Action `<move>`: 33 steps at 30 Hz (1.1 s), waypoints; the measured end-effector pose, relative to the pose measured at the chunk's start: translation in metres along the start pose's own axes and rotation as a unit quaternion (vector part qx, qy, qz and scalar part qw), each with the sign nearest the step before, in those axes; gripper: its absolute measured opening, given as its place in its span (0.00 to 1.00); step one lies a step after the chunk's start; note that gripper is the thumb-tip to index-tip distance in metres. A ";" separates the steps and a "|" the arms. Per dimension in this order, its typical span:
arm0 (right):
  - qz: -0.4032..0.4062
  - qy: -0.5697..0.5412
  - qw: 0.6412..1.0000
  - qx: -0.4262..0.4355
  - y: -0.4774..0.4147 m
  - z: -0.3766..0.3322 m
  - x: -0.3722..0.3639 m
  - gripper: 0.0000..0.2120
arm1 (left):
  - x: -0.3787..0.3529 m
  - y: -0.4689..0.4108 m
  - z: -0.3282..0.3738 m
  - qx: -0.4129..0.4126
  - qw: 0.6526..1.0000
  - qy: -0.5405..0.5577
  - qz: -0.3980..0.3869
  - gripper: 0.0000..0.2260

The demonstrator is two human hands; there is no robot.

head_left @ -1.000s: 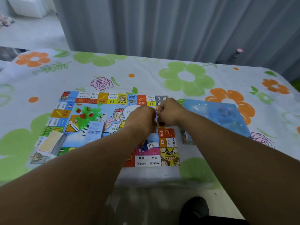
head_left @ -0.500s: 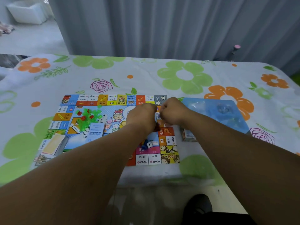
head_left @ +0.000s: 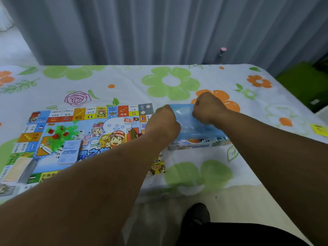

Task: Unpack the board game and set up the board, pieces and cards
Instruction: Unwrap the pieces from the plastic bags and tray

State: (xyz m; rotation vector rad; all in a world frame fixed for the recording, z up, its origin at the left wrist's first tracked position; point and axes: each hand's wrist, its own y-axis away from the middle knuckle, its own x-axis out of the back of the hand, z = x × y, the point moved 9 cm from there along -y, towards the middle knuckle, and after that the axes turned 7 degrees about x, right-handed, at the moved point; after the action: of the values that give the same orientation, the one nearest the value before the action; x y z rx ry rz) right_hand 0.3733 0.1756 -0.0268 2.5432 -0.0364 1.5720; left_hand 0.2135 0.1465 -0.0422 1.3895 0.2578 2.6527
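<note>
The colourful game board (head_left: 110, 134) lies flat on the flowered tablecloth, left of centre. On it sit a heap of green and red houses (head_left: 61, 133), a pale blue card stack (head_left: 69, 153) and a yellowish stack (head_left: 16, 167) near the board's left corner. Just right of the board stands the blue game box (head_left: 193, 137) with its blue plastic insert. My left hand (head_left: 165, 122) grips the box's left edge with curled fingers. My right hand (head_left: 207, 108) is curled over the far right part of the insert. My left forearm hides the board's near right squares.
The table (head_left: 204, 174) is covered by a white cloth with green and orange flowers. A yellow note (head_left: 319, 129) lies at the right edge. Grey curtains hang behind. A green surface (head_left: 301, 82) is beyond the right side. A dark shoe (head_left: 197, 213) shows below the front edge.
Both hands have left the board's right edge, where they were held close together, and moved right onto the blue box. The view has swung to the right.
</note>
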 end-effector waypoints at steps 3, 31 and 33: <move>0.008 0.022 0.999 -0.028 0.003 0.032 0.008 0.06 | -0.010 -0.004 0.001 0.031 0.999 0.030 -0.010 0.13; -0.005 0.023 0.998 -0.050 0.015 0.100 0.010 0.14 | -0.052 -0.004 0.049 0.059 0.996 0.056 -0.029 0.19; 0.014 0.020 0.998 -0.054 0.015 0.109 0.021 0.13 | -0.056 -0.006 0.058 0.052 0.996 0.069 -0.033 0.19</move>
State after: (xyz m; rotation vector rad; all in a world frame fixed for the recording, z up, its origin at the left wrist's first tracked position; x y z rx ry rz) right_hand 0.4780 0.1462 -0.0540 2.4397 -0.1481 1.5846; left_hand 0.2935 0.1465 -0.0561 1.2026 0.4544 2.7200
